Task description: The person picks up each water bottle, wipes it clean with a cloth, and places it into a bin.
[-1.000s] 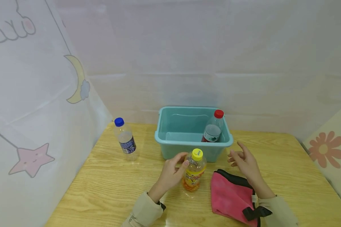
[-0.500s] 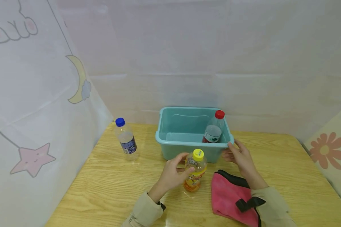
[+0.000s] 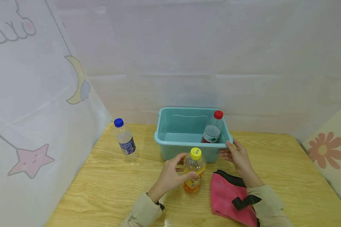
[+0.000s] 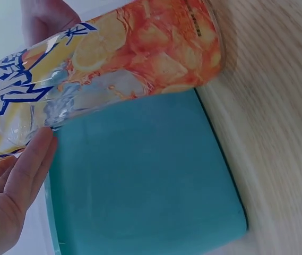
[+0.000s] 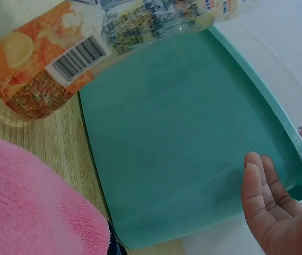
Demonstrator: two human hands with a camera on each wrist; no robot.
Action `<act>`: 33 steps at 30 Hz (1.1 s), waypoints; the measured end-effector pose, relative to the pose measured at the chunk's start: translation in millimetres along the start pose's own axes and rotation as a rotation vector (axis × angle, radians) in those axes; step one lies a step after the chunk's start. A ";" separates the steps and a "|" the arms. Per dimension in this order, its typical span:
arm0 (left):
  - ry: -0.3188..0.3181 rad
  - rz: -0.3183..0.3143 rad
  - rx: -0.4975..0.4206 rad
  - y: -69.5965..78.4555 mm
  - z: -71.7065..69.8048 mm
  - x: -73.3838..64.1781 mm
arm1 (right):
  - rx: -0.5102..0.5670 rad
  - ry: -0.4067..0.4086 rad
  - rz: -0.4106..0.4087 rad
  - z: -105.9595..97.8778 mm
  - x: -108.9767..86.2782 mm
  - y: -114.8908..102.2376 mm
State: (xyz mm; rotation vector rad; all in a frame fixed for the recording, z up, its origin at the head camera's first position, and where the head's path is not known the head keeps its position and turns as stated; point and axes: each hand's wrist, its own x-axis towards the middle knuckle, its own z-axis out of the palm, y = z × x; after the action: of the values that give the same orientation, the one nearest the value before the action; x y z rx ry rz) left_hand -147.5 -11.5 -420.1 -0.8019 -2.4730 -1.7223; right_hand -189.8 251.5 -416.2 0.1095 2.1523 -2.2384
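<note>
A clear bottle with a yellow cap, low in orange drink, stands upright on the table in front of the teal plastic bin. My left hand holds it from the left, thumb across the near side and fingers behind; long fingers touch its side in the left wrist view. At the bin's front right corner, my right hand grips the rim, thumb on top and fingers against the outer wall. Inside the bin, at its right end, leans a red-capped bottle, its base hidden.
A blue-capped bottle stands on the wooden table at the left. A fuzzy pink cloth with black edging lies beneath the right forearm. White printed sheets hang behind and at the sides.
My right hand has moved left from beside the bin onto its front right rim. On the yellow-capped bottle, my left thumb has slid down and further across. The bottles stay in place.
</note>
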 end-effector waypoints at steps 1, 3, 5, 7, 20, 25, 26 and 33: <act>0.000 0.005 -0.002 1.3 -1.1 0.1 | 0.004 -0.001 0.001 0.3 0.0 0.0; 0.001 0.016 -0.004 4.5 -4.1 0.7 | 0.016 0.002 0.005 0.8 0.1 0.0; 0.005 0.038 -0.007 8.2 -7.9 1.9 | 0.020 0.002 0.006 1.1 0.2 0.0; 0.012 0.066 -0.004 12.1 -11.8 3.5 | 0.022 0.002 0.005 1.1 0.5 0.0; 0.002 0.218 0.003 41.7 -36.3 19.8 | 0.035 0.008 0.000 1.0 1.3 2.3; -0.004 0.246 0.008 47.3 -45.7 29.5 | 0.043 0.004 0.000 0.8 1.5 2.2; -0.008 0.247 0.009 49.2 -47.8 31.2 | 0.044 0.002 -0.001 0.8 1.4 2.0; 0.010 0.336 0.025 62.6 -61.4 45.7 | 0.064 -0.007 0.001 1.3 0.8 1.7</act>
State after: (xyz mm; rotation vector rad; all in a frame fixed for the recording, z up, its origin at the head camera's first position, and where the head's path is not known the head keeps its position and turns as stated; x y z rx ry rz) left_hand -177.1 -31.5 -327.9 -1.1264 -2.1896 -1.5686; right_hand -190.6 250.2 -417.9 0.1047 2.0768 -2.3046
